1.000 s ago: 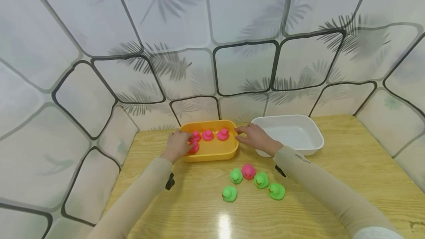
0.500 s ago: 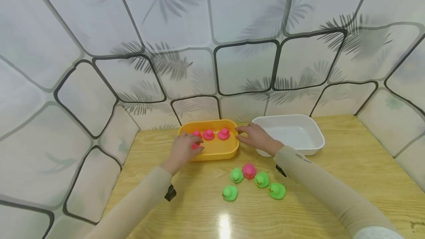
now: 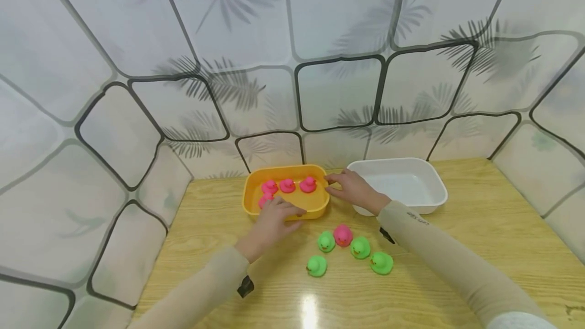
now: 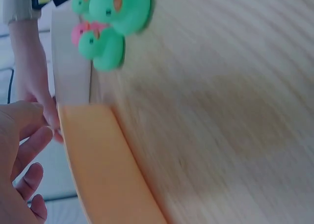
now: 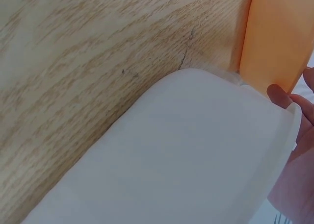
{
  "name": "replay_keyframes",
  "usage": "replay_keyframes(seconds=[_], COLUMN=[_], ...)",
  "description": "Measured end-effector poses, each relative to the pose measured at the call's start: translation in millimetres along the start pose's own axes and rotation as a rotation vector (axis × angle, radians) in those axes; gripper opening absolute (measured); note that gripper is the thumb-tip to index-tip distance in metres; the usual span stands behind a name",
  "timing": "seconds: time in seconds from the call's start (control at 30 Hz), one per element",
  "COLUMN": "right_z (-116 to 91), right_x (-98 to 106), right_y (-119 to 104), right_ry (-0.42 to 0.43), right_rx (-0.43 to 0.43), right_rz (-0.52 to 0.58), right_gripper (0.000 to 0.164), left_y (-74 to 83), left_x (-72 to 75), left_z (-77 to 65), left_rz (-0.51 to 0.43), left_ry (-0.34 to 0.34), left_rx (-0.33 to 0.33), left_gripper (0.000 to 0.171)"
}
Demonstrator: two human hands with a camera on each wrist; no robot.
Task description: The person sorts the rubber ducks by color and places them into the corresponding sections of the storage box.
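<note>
My left hand (image 3: pixel 274 220) hovers over the front rim of a yellow-orange tray (image 3: pixel 315 214), its fingers loosely bent and nothing in them. In the left wrist view those fingers (image 4: pixel 32 180) hang beside the tray's wall. Several pink rubber ducks lie inside the tray, among them one duck (image 3: pixel 308 184) near the right end and another duck (image 3: pixel 265 200) partly behind my left hand. At the tray's right end, my right hand (image 3: pixel 354 189) holds the rim with thumb and fingers. The right wrist view shows a fingertip (image 5: pixel 278 95) against the tray's outer wall.
A white tray (image 3: pixel 404 182) stands just right of the yellow one, partly under my right forearm. In front of both, a pink duck (image 3: pixel 343 236) sits among several green ducks (image 3: pixel 360 248) on the wooden table (image 3: pixel 256 298). A patterned wall (image 3: pixel 338 95) rises behind.
My left hand has come away from the pink ducks at the tray's left end, moving right and toward the front rim. My right hand stays at the tray's right end.
</note>
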State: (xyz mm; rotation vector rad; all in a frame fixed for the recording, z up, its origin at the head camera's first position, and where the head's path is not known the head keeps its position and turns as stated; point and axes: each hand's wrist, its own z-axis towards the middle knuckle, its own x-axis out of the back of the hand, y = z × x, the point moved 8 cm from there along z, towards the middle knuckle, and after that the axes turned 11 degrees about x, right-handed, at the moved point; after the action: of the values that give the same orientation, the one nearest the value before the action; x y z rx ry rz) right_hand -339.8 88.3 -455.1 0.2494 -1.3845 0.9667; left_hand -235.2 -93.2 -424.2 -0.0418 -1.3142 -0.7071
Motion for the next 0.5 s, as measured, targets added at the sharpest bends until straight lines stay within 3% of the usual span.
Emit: replay_keyframes(seconds=[0.33, 0.5], right_z=[-0.9, -0.5], right_x=[-1.0, -2.2], right_y=[-0.3, 1.8], right_ry=[0.008, 0.008], right_rx=[-0.004, -0.011], right_rz=[0.010, 0.010], right_gripper=[0.038, 0.039], left_y=[38.0, 53.0], left_x=[-30.3, -43.8], left_z=[3.8, 9.7], left_rz=[-0.037, -0.029], left_ry=[-0.152, -0.171], left_rx=[-0.071, -0.130], left_gripper=[0.025, 0.025])
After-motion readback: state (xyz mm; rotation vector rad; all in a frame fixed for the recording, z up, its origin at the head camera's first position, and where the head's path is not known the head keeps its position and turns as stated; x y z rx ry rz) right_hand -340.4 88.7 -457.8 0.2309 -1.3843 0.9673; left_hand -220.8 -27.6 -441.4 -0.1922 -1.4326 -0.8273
